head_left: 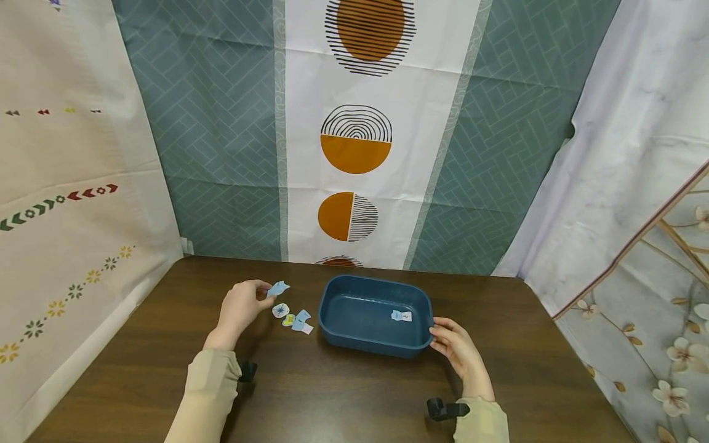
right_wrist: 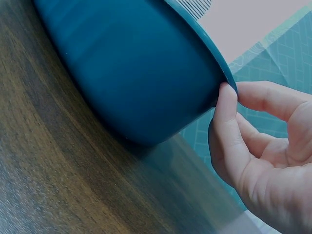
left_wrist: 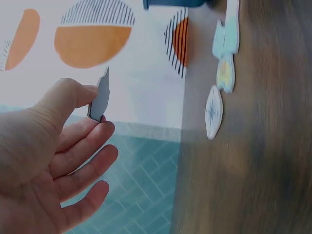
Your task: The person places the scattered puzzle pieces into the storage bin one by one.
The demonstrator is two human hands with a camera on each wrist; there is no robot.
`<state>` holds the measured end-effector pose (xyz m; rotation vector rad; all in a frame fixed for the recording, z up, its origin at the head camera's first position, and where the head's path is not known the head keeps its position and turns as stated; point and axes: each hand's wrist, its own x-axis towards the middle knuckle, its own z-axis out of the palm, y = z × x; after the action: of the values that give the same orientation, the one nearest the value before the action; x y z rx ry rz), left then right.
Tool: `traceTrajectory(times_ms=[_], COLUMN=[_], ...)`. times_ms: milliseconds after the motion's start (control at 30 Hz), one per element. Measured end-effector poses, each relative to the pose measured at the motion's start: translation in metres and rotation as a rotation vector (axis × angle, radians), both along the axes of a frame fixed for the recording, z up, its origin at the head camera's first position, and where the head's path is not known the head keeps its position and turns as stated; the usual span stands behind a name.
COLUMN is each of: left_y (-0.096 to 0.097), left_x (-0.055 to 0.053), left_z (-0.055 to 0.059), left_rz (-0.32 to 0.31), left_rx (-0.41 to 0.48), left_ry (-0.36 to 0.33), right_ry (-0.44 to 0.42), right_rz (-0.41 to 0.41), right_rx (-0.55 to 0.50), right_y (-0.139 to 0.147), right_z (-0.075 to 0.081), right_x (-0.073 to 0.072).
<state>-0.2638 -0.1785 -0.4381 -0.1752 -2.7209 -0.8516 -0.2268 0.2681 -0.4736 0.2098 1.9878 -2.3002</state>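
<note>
Between thumb and forefinger, my left hand (head_left: 242, 307) pinches a thin light-blue cutout (head_left: 278, 288) above the table; it appears nearly edge-on as a grey-blue sliver (left_wrist: 101, 97) in the left wrist view. Below it lie a round white cutout with a blue star shape (head_left: 280, 311), a small yellow-green cutout (head_left: 288, 320) and light-blue and pinkish cutouts (head_left: 301, 321). My right hand (head_left: 455, 347) grips the right rim of a dark blue rectangular tub (head_left: 360, 346), thumb and finger on its edge (right_wrist: 228, 78). Inside the tub lies a blue-and-white cutout (head_left: 401, 315).
The tub stands on a dark brown wooden table (head_left: 332, 400). A patterned cloth (head_left: 221, 154) hangs behind the table's far edge, with more cloths at the left (head_left: 83, 295) and right (head_left: 626, 307). Each wrist carries a black camera mount.
</note>
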Motion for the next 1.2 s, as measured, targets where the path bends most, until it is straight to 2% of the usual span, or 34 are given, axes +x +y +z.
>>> traceTrajectory(times_ms=[267,567,900,1200], left_y=[0.028,0.066,0.118,0.149], left_x=[-0.001,-0.004,-0.009,-0.02], left_z=[0.0,0.01,0.013,0.009], left_rz=[-0.067,-0.118,-0.189,-0.291], left_rx=[0.007,0.022,-0.022,-0.064], left_ry=[0.027,0.059,0.01,-0.026], right_ry=[0.002,0.01,0.019,0.004], right_rz=[-0.001,0.002,-0.006,-0.008], right_rx=[-0.007,-0.006,0.012,0.023], right_y=[0.0,0.0,0.001,0.001], right_z=[-0.001,-0.002,-0.001,-0.003], right_x=[0.0,0.0,0.001,-0.002])
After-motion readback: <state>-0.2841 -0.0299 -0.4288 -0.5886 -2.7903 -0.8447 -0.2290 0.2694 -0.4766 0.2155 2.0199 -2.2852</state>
